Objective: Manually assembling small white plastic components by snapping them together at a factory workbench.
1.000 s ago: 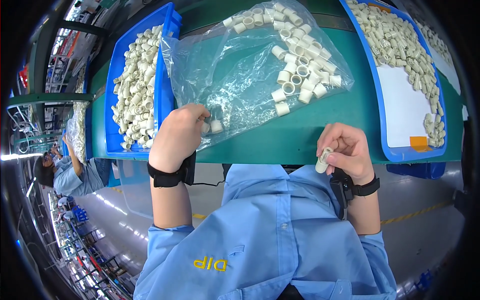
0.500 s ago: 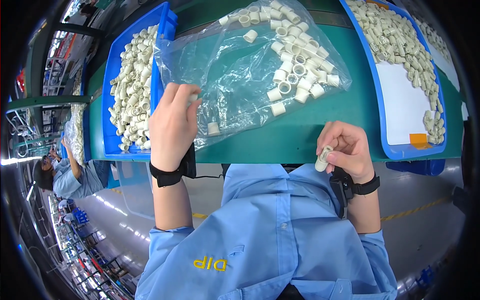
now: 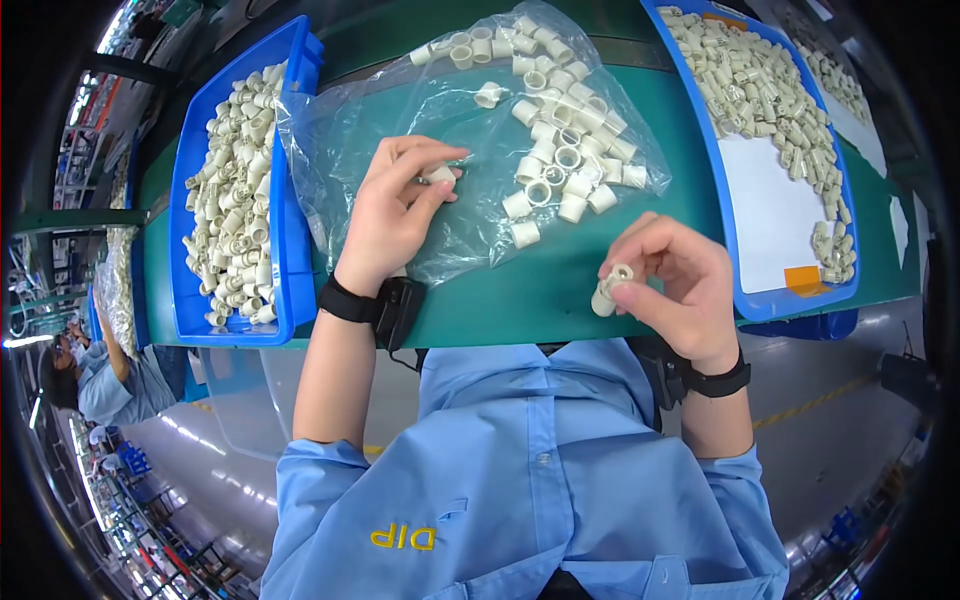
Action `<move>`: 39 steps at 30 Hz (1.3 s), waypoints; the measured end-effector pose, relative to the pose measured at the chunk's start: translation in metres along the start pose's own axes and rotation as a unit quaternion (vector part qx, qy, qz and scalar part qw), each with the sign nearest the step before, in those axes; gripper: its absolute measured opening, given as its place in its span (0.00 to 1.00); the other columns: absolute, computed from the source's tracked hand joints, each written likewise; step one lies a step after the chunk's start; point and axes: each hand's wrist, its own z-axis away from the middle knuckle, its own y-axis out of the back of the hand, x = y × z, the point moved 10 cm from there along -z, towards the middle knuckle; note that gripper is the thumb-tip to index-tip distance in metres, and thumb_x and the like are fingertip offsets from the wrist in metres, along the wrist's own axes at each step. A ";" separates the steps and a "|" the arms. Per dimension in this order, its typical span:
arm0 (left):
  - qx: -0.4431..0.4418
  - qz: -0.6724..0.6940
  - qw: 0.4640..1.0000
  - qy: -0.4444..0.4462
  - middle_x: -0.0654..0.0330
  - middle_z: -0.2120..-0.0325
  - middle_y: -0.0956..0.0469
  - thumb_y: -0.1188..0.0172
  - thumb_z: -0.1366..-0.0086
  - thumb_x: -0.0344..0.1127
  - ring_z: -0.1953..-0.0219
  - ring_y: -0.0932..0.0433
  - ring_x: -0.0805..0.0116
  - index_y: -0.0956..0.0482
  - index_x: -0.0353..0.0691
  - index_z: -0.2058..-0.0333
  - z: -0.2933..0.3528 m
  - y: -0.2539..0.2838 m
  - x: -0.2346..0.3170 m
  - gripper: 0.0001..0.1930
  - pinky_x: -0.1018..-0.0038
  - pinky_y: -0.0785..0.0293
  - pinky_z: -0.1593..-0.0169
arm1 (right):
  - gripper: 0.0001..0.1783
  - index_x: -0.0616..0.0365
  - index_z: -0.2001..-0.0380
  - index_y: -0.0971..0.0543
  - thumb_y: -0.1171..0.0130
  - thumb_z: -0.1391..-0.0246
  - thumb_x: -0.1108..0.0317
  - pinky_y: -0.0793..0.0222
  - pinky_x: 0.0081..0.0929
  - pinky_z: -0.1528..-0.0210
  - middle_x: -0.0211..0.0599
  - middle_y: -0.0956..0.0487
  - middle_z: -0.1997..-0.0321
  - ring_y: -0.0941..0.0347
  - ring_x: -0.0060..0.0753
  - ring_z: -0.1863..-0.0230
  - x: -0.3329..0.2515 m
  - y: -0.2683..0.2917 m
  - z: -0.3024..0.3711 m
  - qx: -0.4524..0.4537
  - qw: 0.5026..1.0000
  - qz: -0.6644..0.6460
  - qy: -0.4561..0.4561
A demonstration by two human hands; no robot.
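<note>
My left hand is over the clear plastic bag, thumb and fingers pinching a short white plastic sleeve. On the right, by the table's near edge, my right hand grips a small white plastic fitting with a round open end between thumb and fingers. Many similar white sleeves are spread over the bag, between and beyond my hands. One sleeve sits apart from that group. My left forearm and wrist cover part of the bag's near edge.
A blue bin heaped with white sleeves stands at the left of the green table. To the right is a blue tray with many white fittings, a white sheet and an orange tag. Another person works far left.
My left hand has moved right over the bag, away from the blue bin, with its sleeve. My right hand still holds its fitting. The whole view has shifted slightly.
</note>
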 end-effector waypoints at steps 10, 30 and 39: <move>-0.052 0.022 0.998 -0.032 0.56 0.58 0.24 0.36 0.40 0.24 0.63 0.19 0.66 0.20 0.38 0.53 -0.057 -0.052 0.001 0.15 0.75 0.21 0.60 | 0.09 0.66 0.59 0.25 0.39 0.42 0.74 0.29 0.16 0.71 0.39 0.21 0.59 0.25 0.21 0.66 -0.030 -0.013 -0.052 0.017 0.998 0.031 0.043; 0.060 0.110 0.984 -0.126 0.58 0.61 0.21 0.31 0.47 0.18 0.61 0.19 0.72 0.18 0.33 0.56 -0.055 0.007 0.025 0.18 0.79 0.19 0.59 | 0.12 0.70 0.57 0.27 0.40 0.44 0.83 0.20 0.21 0.69 0.47 0.22 0.56 0.19 0.32 0.61 -0.003 -0.016 -0.131 -0.009 0.989 -0.027 0.145; 0.074 0.106 0.982 -0.135 0.54 0.57 0.20 0.33 0.46 0.17 0.59 0.17 0.69 0.17 0.33 0.54 -0.052 0.014 0.023 0.19 0.79 0.17 0.59 | 0.14 0.72 0.61 0.22 0.33 0.52 0.84 0.20 0.19 0.66 0.45 0.23 0.56 0.19 0.29 0.61 -0.015 -0.015 -0.125 0.027 0.959 0.054 0.278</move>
